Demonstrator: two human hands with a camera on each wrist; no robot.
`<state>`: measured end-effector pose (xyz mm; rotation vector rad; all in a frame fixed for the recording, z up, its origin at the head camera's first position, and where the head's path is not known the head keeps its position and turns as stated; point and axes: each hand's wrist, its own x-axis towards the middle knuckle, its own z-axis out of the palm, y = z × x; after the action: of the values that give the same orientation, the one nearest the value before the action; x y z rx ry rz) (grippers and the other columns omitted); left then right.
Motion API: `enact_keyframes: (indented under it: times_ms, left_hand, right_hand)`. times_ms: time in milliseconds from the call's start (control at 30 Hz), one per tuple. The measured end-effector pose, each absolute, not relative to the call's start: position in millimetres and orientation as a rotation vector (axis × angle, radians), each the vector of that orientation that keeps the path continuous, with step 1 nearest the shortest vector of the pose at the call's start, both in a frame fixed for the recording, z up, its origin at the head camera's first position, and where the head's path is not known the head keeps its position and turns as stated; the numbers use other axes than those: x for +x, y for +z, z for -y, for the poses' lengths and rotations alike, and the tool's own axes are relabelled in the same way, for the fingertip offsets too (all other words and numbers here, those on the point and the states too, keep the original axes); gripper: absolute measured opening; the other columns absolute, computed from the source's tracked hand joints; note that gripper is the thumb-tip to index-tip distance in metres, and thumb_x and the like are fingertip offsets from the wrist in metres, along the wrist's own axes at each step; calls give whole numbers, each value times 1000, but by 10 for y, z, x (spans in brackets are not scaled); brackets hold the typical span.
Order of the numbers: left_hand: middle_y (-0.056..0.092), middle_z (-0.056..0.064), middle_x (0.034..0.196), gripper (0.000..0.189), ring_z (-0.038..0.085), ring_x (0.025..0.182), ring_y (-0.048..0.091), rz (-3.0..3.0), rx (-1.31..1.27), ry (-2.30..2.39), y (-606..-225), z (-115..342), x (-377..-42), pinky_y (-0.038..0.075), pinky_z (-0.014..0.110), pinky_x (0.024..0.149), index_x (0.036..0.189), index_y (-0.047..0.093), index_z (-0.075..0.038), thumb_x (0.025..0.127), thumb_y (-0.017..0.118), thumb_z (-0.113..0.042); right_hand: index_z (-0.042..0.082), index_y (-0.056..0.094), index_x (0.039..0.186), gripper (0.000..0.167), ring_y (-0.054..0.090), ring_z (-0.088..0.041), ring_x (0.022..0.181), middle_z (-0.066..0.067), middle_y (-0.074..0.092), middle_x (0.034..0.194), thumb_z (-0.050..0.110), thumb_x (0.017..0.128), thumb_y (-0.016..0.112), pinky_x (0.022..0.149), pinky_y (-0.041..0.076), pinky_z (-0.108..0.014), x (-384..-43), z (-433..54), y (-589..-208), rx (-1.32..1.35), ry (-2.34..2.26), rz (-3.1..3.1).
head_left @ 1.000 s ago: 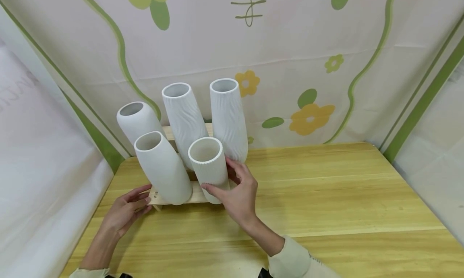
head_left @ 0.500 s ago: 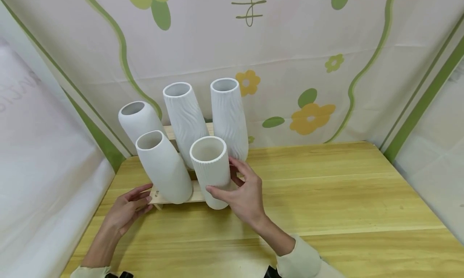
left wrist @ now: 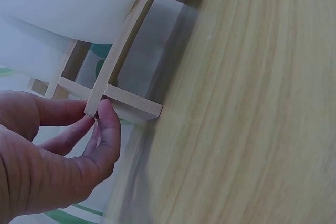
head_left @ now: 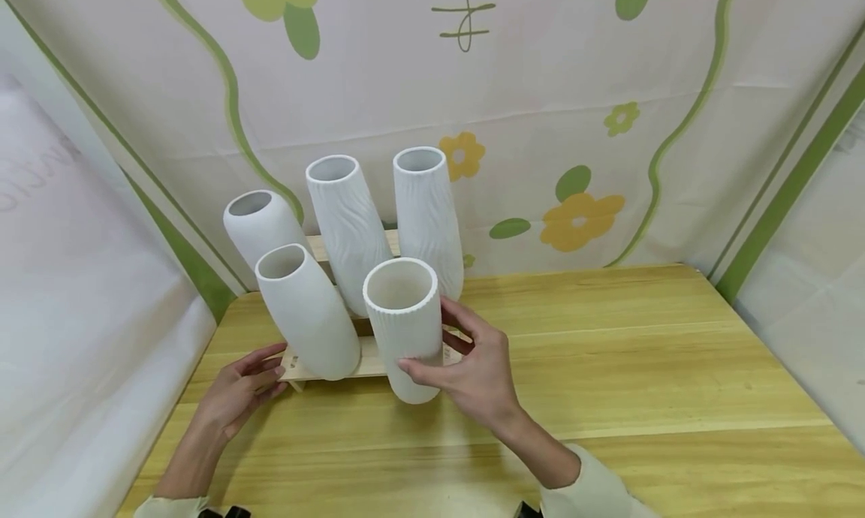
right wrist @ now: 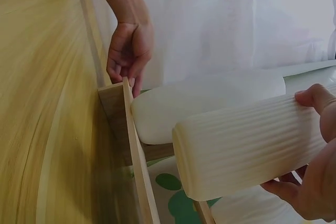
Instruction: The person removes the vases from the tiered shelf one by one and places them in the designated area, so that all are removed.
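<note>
My right hand (head_left: 476, 371) grips a white ribbed vase (head_left: 408, 345) around its side, thumb in front and fingers behind. In the right wrist view the vase's base (right wrist: 185, 163) is lifted clear of the front shelf. My left hand (head_left: 233, 398) pinches the front left corner of a two-tier wooden rack (head_left: 372, 362), thumb and fingers on the board's end. A smooth white vase (head_left: 311, 323) stands on the front shelf beside the left hand. Behind stand another smooth vase (head_left: 260, 221) and two wavy-patterned vases, one in the middle (head_left: 348, 233) and one at right (head_left: 429, 218).
The rack stands toward the left of a wooden table (head_left: 608, 368). A white cloth backdrop (head_left: 527, 75) with printed flowers rises behind it, and white side cloths (head_left: 74, 315) hang at the left and right.
My right hand has brought the ribbed vase up off the front shelf, toward me and slightly to the right. My left hand keeps its hold on the rack's corner.
</note>
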<state>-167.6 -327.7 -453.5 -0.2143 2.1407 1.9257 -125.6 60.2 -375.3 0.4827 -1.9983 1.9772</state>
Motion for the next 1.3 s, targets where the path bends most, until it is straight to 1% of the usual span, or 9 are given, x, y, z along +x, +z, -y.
enact_keyframes:
  times_ms: [167, 367, 567, 833, 1100, 1300]
  left_hand:
    - [59, -3, 127, 60, 7, 107, 67, -2160, -199, 1916, -4531, 3274, -1665, 64, 24, 94, 162, 41, 1, 108, 64, -8]
    - [59, -2, 127, 57, 8, 107, 67, -2155, -203, 1930, -4539, 3270, -1661, 63, 24, 94, 161, 46, -2, 107, 65, -7]
    - [59, -2, 128, 61, 7, 108, 67, -2161, -189, 1925, -4542, 3263, -1668, 63, 24, 95, 163, 40, 2, 108, 64, -8]
    - [59, -2, 127, 58, 7, 107, 67, -2155, -191, 1941, -4527, 3275, -1657, 63, 24, 94, 162, 42, 2, 108, 63, -7]
    - [57, 0, 126, 58, 8, 105, 68, -2153, -209, 1934, -4516, 3264, -1653, 63, 23, 94, 162, 44, 0, 108, 65, -9]
    - [57, 0, 126, 57, 9, 105, 68, -2146, -221, 1933, -4518, 3257, -1650, 63, 23, 94, 161, 46, -2, 108, 65, -9]
  right_hand:
    - [8, 68, 143, 80, 73, -27, 117, -9, 73, 135, 4, 69, 100, 99, 64, -35, -1278, -653, -3760, 476, 1979, 1998]
    - [8, 70, 140, 77, 73, -28, 117, -11, 73, 131, 2, 68, 100, 99, 64, -35, -1286, -696, -3759, 441, 2014, 2008]
    - [6, 70, 139, 77, 73, -28, 117, -12, 73, 132, 2, 69, 100, 98, 64, -34, -1262, -781, -3765, 443, 1998, 2029]
    - [3, 68, 141, 77, 72, -30, 118, -14, 72, 133, -1, 70, 98, 97, 64, -34, -1264, -968, -3795, 421, 1946, 2052]
    - [6, 69, 140, 77, 71, -21, 117, -8, 73, 132, 2, 69, 100, 94, 65, -31, -1248, -1204, -3832, 329, 1881, 2136]
    - [5, 69, 138, 76, 71, -18, 115, -9, 73, 130, 3, 69, 100, 93, 65, -29, -1240, -1368, -3872, 271, 1838, 2181]
